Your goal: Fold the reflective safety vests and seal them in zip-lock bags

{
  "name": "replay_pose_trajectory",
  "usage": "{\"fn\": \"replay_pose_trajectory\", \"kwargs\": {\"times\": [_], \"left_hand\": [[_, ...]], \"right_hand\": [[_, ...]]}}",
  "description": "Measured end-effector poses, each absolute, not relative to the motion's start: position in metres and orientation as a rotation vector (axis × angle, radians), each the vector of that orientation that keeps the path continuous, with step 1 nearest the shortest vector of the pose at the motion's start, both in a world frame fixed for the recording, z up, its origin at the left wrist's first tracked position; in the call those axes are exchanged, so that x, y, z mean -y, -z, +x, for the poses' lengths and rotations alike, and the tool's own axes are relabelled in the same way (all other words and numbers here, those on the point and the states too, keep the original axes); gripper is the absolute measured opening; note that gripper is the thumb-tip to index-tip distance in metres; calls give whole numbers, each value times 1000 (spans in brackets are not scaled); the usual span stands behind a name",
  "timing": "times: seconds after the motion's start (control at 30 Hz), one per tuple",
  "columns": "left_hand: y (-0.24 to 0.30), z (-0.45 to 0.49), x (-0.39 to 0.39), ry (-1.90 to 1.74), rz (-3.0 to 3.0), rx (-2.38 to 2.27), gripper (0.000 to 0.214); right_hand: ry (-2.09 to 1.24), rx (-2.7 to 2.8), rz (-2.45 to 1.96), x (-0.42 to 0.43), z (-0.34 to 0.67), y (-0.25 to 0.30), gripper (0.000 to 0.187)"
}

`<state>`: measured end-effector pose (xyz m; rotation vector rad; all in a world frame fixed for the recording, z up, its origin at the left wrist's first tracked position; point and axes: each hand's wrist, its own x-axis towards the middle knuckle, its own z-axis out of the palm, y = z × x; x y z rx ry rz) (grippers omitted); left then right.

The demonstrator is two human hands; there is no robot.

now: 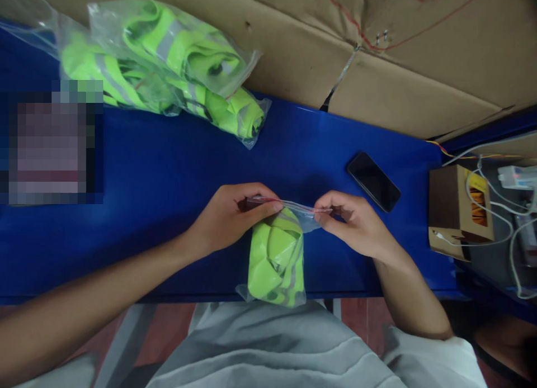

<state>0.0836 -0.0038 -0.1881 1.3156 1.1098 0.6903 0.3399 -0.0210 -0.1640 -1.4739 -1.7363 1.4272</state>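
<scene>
Between my hands is a clear zip bag [276,256] with a folded neon-yellow reflective item inside, grey strips showing through the plastic. The bag's mouth, with its red zip line, is stretched sideways at the top. My left hand [239,212] pinches the left part of that mouth between thumb and fingers. The right end of the mouth is pinched by my right hand [348,217]. The bag hangs toward me by the front edge of the blue table [168,159].
Several clear bags of neon-yellow reflective items [180,52] lie piled at the back left. A black phone [373,181] rests right of my hands. Cardboard [289,52] lines the back. A small cardboard box [457,209] and white cables [509,226] are at the right. One area at left is pixelated.
</scene>
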Motion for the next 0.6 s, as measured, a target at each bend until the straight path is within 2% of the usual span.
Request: {"fn": "replay_pose_trajectory", "kwargs": {"times": [0.2, 0.6], "left_hand": [[187, 86, 6, -689, 1314, -1114, 25], [189, 89, 13, -682, 1385, -1070, 21]], "right_hand": [[-1393, 1744, -1453, 25, 333, 166, 3], [-1459, 1683, -1450, 25, 324, 168, 5]]}}
